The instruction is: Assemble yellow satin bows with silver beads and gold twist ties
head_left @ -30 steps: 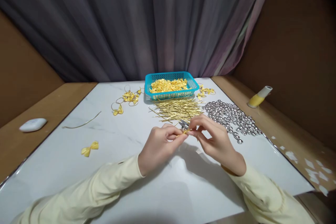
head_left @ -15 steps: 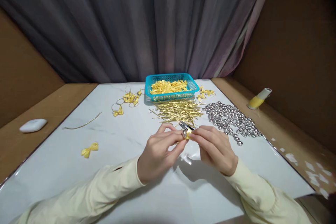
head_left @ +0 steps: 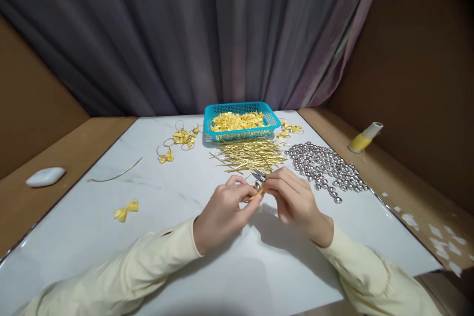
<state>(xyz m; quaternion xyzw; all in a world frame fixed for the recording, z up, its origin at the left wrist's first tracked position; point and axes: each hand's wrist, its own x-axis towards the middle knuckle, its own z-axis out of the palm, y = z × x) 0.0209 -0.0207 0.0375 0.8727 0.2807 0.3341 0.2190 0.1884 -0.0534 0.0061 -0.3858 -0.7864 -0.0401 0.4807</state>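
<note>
Left hand (head_left: 225,213) and right hand (head_left: 296,202), angled inward, pinched one ribbon (head_left: 255,197), one bead (head_left: 257,186) adjoining, in front of one basket (head_left: 242,135).

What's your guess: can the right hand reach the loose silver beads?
Probably yes: the loose silver beads lie beyond the right hand with nothing visible between, though it's pinching yellow ribbon.

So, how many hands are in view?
2: the left hand, pinching a yellow piece nearer than the gold strands, and the right hand, touching the same piece.
</note>
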